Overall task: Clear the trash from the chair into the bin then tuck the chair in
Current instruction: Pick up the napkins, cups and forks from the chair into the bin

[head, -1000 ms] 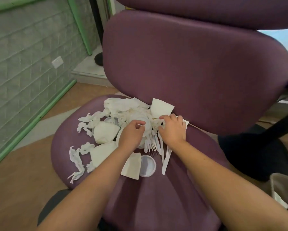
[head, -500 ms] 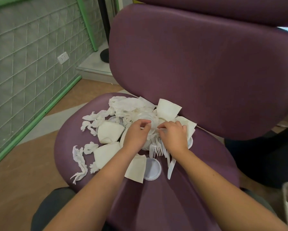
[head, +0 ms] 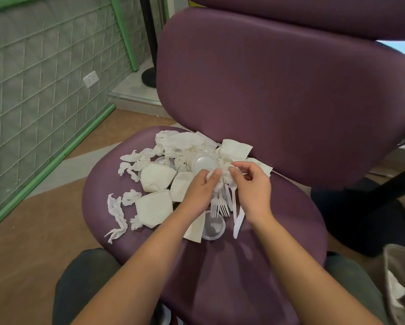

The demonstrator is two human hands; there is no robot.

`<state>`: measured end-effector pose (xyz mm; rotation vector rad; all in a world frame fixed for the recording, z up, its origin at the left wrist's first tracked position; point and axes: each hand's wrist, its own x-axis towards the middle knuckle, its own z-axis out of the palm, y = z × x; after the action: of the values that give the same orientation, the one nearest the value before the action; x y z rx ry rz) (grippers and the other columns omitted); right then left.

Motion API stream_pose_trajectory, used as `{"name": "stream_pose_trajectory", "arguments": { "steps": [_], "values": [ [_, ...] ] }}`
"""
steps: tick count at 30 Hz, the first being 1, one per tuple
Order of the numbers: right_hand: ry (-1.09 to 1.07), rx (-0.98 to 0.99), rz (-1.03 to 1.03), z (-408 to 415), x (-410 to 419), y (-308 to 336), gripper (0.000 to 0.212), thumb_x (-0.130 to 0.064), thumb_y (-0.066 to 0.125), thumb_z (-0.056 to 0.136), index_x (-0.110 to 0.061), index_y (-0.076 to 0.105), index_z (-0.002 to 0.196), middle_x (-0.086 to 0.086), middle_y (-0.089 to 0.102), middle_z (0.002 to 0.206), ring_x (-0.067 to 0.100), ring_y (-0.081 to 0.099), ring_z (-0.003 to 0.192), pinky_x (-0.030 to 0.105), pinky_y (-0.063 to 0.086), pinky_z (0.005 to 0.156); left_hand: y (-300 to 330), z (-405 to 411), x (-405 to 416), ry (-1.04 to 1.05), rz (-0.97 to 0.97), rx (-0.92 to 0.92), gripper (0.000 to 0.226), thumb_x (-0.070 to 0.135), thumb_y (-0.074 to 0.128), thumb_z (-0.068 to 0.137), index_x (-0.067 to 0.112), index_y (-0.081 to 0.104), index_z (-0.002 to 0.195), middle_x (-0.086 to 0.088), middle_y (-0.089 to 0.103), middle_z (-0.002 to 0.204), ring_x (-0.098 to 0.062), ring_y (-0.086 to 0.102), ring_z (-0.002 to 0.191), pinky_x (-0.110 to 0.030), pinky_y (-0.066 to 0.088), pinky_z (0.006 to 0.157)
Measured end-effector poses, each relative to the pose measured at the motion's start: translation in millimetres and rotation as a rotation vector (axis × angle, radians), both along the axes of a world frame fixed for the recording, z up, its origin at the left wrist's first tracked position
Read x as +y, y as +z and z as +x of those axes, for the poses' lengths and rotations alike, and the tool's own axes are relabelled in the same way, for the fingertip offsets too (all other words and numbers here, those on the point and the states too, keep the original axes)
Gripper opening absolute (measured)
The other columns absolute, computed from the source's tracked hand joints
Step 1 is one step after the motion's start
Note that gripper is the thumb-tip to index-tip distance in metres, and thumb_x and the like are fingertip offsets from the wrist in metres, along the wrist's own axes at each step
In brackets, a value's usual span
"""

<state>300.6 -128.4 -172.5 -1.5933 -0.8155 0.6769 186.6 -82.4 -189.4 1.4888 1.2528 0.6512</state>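
Both hands have drawn closer together over the trash on the chair seat (head: 278, 231), and a tissue wad is now lifted between them.

Left hand (head: 200, 188) pinches the tissue wad (head: 216, 180) with curled fingers; right hand (head: 252, 187) has its fingers curled and its thumb at the same wad, but I cannot tell if it really holds it; a round lid (head: 204, 163) lies just behind the wad, toward the chair back; forks (head: 219, 208) and a knife (head: 238, 222) lie between the wrists, in front of the wad; a small clear cup (head: 213, 227) sits beside the forks; napkins (head: 153, 208) and torn tissue strips (head: 117, 215) are spread left of the wad; the bin (head: 400, 285) stands well right of the seat.
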Motion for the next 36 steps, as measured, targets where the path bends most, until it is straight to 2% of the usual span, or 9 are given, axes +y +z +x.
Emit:
{"name": "stream_pose_trajectory", "arguments": {
  "steps": [6, 15, 20, 21, 22, 23, 24, 28, 36],
  "values": [
    [-0.016, 0.112, -0.021, -15.5, -12.3, -12.7, 0.007, -0.016, 0.072, 0.086, -0.017, 0.069, 0.092, -0.009, 0.071, 0.091, 0.004, 0.064, 0.082, 0.014, 0.05, 0.075, 4.6, -7.0, -6.6, 0.202, -0.345, -0.417, 0.024, 0.033, 0.048, 0.101, 0.012, 0.048, 0.113, -0.011, 0.066, 0.108, -0.025, 0.07, 0.093, -0.038, 0.058, 0.082],
    [0.153, -0.424, -0.202, -33.4, -22.6, -49.1, 0.01, -0.036, 0.072, 0.084, -0.032, 0.077, 0.092, -0.008, 0.05, 0.1, 0.013, 0.036, 0.104, 0.019, 0.036, 0.093, -9.4, -21.0, -17.3, 0.142, -0.454, -0.22, 0.032, 0.029, 0.036, 0.104, 0.01, 0.06, 0.114, -0.004, 0.07, 0.085, -0.017, 0.067, 0.07, -0.027, 0.055, 0.056],
    [0.226, -0.514, -0.26, -16.8, -4.8, -48.1, 0.014, -0.03, 0.061, 0.088, -0.025, 0.073, 0.094, -0.007, 0.054, 0.104, 0.016, 0.039, 0.108, 0.032, 0.039, 0.097, -12.3, -28.6, -3.0, 0.243, -0.37, -0.053, 0.036, 0.031, 0.037, 0.103, 0.007, 0.057, 0.12, -0.014, 0.062, 0.104, -0.02, 0.062, 0.07, -0.027, 0.054, 0.05],
    [0.227, -0.533, -0.279, -13.9, 0.5, -47.6, 0.015, -0.028, 0.059, 0.089, -0.024, 0.072, 0.096, -0.006, 0.056, 0.105, 0.018, 0.04, 0.108, 0.034, 0.04, 0.096, -10.7, -29.9, -1.6, 0.257, -0.361, -0.034, 0.035, 0.031, 0.036, 0.103, 0.008, 0.058, 0.118, 0.007, 0.046, 0.098, -0.018, 0.056, 0.061, -0.023, 0.047, 0.044],
    [0.237, -0.574, -0.296, -11.4, 5.6, -48.6, 0.017, -0.026, 0.056, 0.09, -0.024, 0.07, 0.099, -0.005, 0.058, 0.107, 0.02, 0.041, 0.108, 0.036, 0.04, 0.096, -10.7, -31.1, 0.9, 0.259, -0.351, -0.003, 0.036, 0.033, 0.034, 0.103, 0.009, 0.058, 0.115, 0.001, 0.027, 0.129, -0.023, 0.055, 0.059, -0.022, 0.04, 0.042],
    [0.26, -0.631, -0.313, -10.0, 10.5, -50.0, 0.02, -0.024, 0.055, 0.09, -0.024, 0.069, 0.103, -0.004, 0.058, 0.109, 0.021, 0.042, 0.108, 0.037, 0.04, 0.095, -11.1, -33.2, 3.3, 0.256, -0.344, 0.026, 0.039, 0.034, 0.032, 0.103, 0.007, 0.057, 0.115, -0.004, 0.049, 0.093, -0.033, 0.058, 0.066, -0.023, 0.035, 0.043],
    [0.292, -0.699, -0.335, -9.2, 14.9, -51.7, 0.023, -0.023, 0.054, 0.09, -0.025, 0.068, 0.108, -0.002, 0.058, 0.111, 0.021, 0.043, 0.109, 0.037, 0.04, 0.095, -11.3, -34.8, 5.6, 0.261, -0.335, 0.043, 0.042, 0.034, 0.031, 0.104, 0.002, 0.055, 0.118, -0.032, 0.055, 0.108, -0.042, 0.059, 0.076, -0.024, 0.032, 0.044],
    [0.266, -0.877, -0.361, -12.2, 27.2, -61.2, 0.035, -0.018, 0.055, 0.087, -0.022, 0.058, 0.121, 0.003, 0.053, 0.12, 0.026, 0.045, 0.111, 0.037, 0.038, 0.092, -7.1, -41.2, 6.3, 0.301, -0.35, -0.012, 0.032, 0.032, 0.031, 0.099, 0.02, 0.04, 0.071, 0.0, 0.03, 0.063, -0.016, 0.026, 0.049, -0.025, 0.019, 0.047],
    [0.154, -1.246, -0.602, 22.9, 54.2, -67.6, 0.035, -0.018, 0.053, 0.089, -0.019, 0.059, 0.123, 0.008, 0.047, 0.123, 0.031, 0.041, 0.111, 0.038, 0.03, 0.092, 0.0, -45.5, 3.1, 0.251, -0.401, -0.003, 0.037, 0.04, 0.029, 0.095, 0.014, 0.052, 0.082, 0.002, 0.029, 0.06, -0.013, 0.024, 0.048, -0.022, 0.02, 0.044]
  ]
}}
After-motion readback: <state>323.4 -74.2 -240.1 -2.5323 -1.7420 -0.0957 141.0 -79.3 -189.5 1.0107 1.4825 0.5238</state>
